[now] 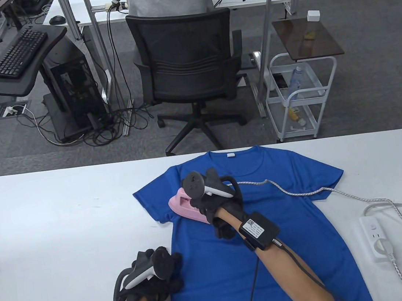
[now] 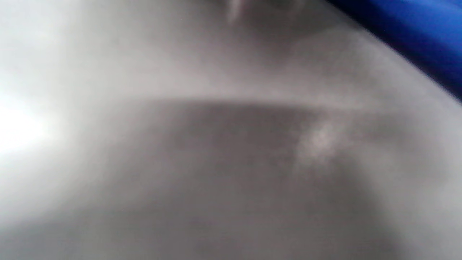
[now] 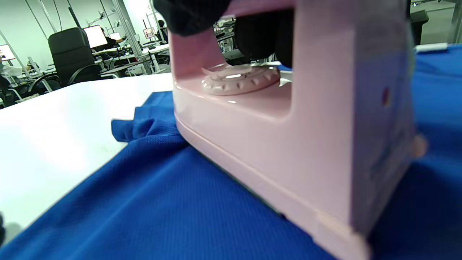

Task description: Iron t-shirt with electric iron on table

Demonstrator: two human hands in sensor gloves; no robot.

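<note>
A blue t-shirt [image 1: 258, 246] lies flat on the white table [image 1: 47, 222], collar toward the far edge. A pink electric iron [image 1: 188, 208] sits sole-down on the shirt near its left sleeve. My right hand [image 1: 211, 202] grips the iron's handle; in the right wrist view the iron [image 3: 288, 144] fills the frame on the shirt [image 3: 162, 209], with gloved fingers [image 3: 195, 14] around the handle. My left hand [image 1: 158, 274] rests on the shirt's left edge, near the hem. The left wrist view is a blur of table with a strip of the shirt [image 2: 415, 32].
The iron's braided cord [image 1: 302, 192] runs right across the shirt to a white power strip [image 1: 377, 238] near the table's right edge. An office chair [image 1: 190, 70] and a white cart [image 1: 301, 96] stand beyond the table's far edge.
</note>
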